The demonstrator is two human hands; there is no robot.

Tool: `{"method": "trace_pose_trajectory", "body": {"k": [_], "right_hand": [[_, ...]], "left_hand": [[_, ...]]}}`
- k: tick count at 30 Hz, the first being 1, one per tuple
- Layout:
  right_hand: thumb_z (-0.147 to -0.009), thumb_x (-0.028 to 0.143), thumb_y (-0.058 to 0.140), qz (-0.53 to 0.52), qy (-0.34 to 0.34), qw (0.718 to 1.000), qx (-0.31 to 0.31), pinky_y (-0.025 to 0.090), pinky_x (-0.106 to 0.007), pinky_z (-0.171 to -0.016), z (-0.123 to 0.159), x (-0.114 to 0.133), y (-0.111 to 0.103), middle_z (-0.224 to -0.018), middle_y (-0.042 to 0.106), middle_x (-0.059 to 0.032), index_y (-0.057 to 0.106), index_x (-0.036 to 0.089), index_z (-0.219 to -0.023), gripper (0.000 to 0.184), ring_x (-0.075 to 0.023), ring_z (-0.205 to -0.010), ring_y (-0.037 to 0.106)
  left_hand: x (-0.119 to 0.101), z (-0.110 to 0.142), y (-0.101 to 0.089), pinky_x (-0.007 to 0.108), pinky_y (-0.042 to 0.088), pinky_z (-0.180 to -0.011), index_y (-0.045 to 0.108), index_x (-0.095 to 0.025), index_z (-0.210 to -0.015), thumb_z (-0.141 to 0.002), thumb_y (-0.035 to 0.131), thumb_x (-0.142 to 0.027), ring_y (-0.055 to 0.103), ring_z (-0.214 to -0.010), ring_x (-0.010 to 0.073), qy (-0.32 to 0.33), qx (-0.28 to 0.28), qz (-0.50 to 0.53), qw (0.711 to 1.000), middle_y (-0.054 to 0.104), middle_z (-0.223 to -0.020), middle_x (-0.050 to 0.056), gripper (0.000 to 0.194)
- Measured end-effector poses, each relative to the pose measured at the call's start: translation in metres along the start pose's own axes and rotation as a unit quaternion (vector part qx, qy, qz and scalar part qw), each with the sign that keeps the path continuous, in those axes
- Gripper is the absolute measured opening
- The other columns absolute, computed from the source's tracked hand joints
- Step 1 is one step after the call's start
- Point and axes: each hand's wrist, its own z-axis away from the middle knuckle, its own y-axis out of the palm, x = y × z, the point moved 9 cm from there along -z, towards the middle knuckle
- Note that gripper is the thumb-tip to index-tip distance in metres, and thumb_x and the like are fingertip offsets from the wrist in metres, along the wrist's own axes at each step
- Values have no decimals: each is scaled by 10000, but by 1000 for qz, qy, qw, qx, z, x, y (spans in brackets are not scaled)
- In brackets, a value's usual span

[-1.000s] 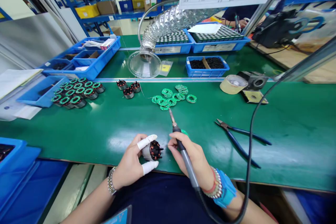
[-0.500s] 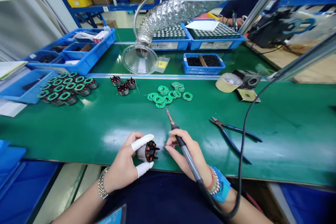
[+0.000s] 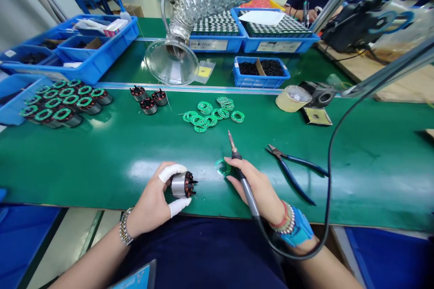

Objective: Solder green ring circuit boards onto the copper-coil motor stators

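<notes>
My left hand [image 3: 158, 201], with white finger cots on thumb and forefinger, grips a motor stator [image 3: 179, 185] lying sideways, its copper windings and black prongs facing right. In my right hand [image 3: 252, 183] is a soldering iron [image 3: 247, 189], its tip pointing up and away from me. A green ring-shaped circuit board [image 3: 223, 167] is between that hand's thumb and forefinger, just above the bench. Beyond the iron's tip lies a loose pile of similar green ring boards [image 3: 210, 119]. Three bare stators [image 3: 149, 104] stand to the left of the pile.
At left, several stators topped with green rings [image 3: 64, 104] stand near blue bins [image 3: 98, 61]. Blue-handled cutters [image 3: 294, 171] lie right of my right hand. A fume hose funnel [image 3: 172, 64], a blue box [image 3: 261, 82] and a tape roll [image 3: 293, 99] are farther back. The iron's cable [image 3: 328, 189] loops at right.
A green ring board is now between my right thumb and forefinger, where none showed before. The stator in my left hand has turned to show more of its metal side. The camera view has tilted down.
</notes>
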Motion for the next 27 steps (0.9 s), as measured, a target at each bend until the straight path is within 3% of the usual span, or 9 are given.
{"method": "trace_pose_trajectory", "body": {"k": [3,8,10,13,15,18,22,27], "right_hand": [[-862,108,468,23,-22,999,31,487,-411,-882,-1,0,12,-1112,586,-101,468,209,-1167,321,-225,-1068,531],[-853,95,472,20,-18,999,26,505,-393,-821,0,17,26,-1028,603,-117,507,178,-1126,288,-230,-1004,535],[-851,104,484,2,-21,1000,-8,501,-380,-810,2,22,18,-996,619,-108,529,180,-1102,266,-223,-979,546],[-858,148,505,-44,-34,996,-66,506,-326,-703,6,23,-8,-809,646,-49,559,205,-1088,244,-177,-778,590],[-848,208,541,-79,-43,993,-72,494,-304,-619,9,21,-22,-730,636,-27,570,209,-1110,264,-157,-658,582],[-830,240,559,-114,-14,991,-73,492,-321,-614,13,10,-36,-774,655,-46,611,210,-1065,242,-175,-680,602],[-833,186,537,-165,62,983,-52,503,-338,-677,17,-9,-33,-814,680,-44,645,221,-939,155,-196,-765,627],[-832,173,544,-217,64,974,-14,499,-322,-671,15,-10,-23,-814,684,-37,654,219,-936,159,-179,-748,618]], "left_hand": [[7,-3,0,368,496,-822,438,-246,-1131,-721,648,-166,539,-943,202,2,3,7,1000,427,-1127,77,467],[11,-4,2,369,485,-842,441,-245,-1147,-719,653,-171,545,-983,214,11,3,-1,1000,430,-1169,86,484],[9,-4,4,376,479,-856,439,-246,-1152,-720,651,-166,546,-991,215,14,10,-11,1000,446,-1161,84,488],[7,-4,6,383,478,-864,435,-245,-1161,-723,646,-164,548,-994,216,18,14,-19,1000,471,-1143,81,493],[7,-5,6,388,480,-865,437,-240,-1162,-724,644,-167,549,-996,219,18,14,-18,1000,480,-1143,85,490],[8,-6,7,399,474,-880,445,-233,-1153,-718,648,-169,545,-1015,227,17,10,-15,1000,484,-1152,90,483],[9,-7,8,408,458,-906,451,-229,-1155,-712,655,-170,527,-1056,238,22,13,-19,999,474,-1172,94,491],[7,-7,8,416,442,-927,449,-228,-1158,-716,652,-169,521,-1062,228,25,12,-24,999,474,-1165,87,491]]}}
